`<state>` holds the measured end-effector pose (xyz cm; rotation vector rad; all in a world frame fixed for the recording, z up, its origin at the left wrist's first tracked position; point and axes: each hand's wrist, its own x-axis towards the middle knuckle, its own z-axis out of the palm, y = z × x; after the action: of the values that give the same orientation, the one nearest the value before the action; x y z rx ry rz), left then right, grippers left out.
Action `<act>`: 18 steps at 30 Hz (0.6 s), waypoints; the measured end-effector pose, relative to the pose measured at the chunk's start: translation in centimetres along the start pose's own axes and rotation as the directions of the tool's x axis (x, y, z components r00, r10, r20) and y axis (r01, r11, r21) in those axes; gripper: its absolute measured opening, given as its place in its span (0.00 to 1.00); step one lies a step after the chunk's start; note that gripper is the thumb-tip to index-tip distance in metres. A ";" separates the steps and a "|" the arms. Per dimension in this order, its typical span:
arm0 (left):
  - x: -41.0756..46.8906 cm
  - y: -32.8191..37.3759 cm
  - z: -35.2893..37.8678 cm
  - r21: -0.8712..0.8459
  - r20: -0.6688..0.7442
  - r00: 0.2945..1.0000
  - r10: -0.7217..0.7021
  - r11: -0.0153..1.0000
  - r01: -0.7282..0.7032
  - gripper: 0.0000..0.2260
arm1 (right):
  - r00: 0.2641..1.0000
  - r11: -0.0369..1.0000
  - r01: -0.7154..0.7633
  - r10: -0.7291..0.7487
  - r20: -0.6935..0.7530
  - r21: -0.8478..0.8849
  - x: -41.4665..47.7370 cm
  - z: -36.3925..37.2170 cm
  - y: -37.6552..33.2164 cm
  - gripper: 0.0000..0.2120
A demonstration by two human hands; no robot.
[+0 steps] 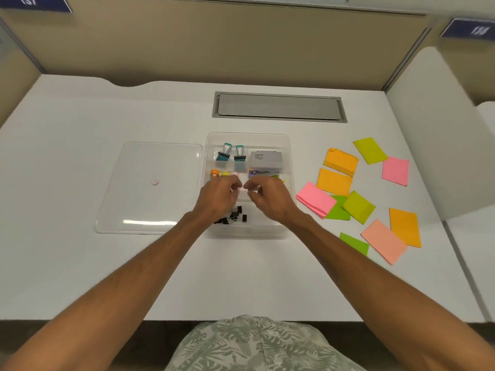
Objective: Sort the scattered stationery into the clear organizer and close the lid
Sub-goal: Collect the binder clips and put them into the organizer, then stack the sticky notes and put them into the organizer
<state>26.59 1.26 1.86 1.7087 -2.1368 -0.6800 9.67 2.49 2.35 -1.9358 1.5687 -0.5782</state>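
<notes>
While the left hand [219,195] and right hand [267,200] meet above the clear organizer [267,142] at mid-surface [80,263], their fingers curl inward; whether they pinch anything cannot be determined. The lid [150,162] lies flat just left of the organizer. Sticky notes [340,160] lie scattered to its right.

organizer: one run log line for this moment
step: sorting | organizer: lid off, lying flat to its left | left hand, right hand: curled over organizer, grasp unclear | sticky notes: loose on table, right side
</notes>
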 end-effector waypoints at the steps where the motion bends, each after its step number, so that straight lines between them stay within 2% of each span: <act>1: 0.3 0.7 0.1 -0.008 -0.021 1.000 0.015 1.000 -0.015 0.09 | 0.999 0.999 -0.021 0.022 -0.047 0.031 -0.4 -0.7 0.5 0.11; 5: 2.0 4.3 1.2 -0.029 -0.014 0.993 0.119 0.992 -0.120 0.08 | 0.970 0.994 -0.108 0.111 -0.216 0.025 -2.4 -3.9 4.0 0.10; 12: 4.1 9.7 5.3 -0.040 0.162 0.958 0.239 0.971 -0.235 0.12 | 0.875 0.902 -0.427 0.394 -0.280 -0.067 -6.2 -8.5 12.4 0.12; 15: 4.6 11.7 7.2 0.057 0.219 0.927 0.306 0.944 -0.325 0.15 | 0.822 0.829 -0.546 0.505 -0.262 -0.116 -7.4 -10.5 15.5 0.16; 18: 5.3 14.1 8.8 0.238 0.289 0.887 0.359 0.871 -0.430 0.17 | 0.810 0.800 -0.581 0.548 -0.210 -0.152 -8.7 -11.7 18.1 0.23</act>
<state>9.18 -0.07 1.99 1.2869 -2.7700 -0.4779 -13.02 6.46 -0.89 -1.4514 2.2652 -0.3151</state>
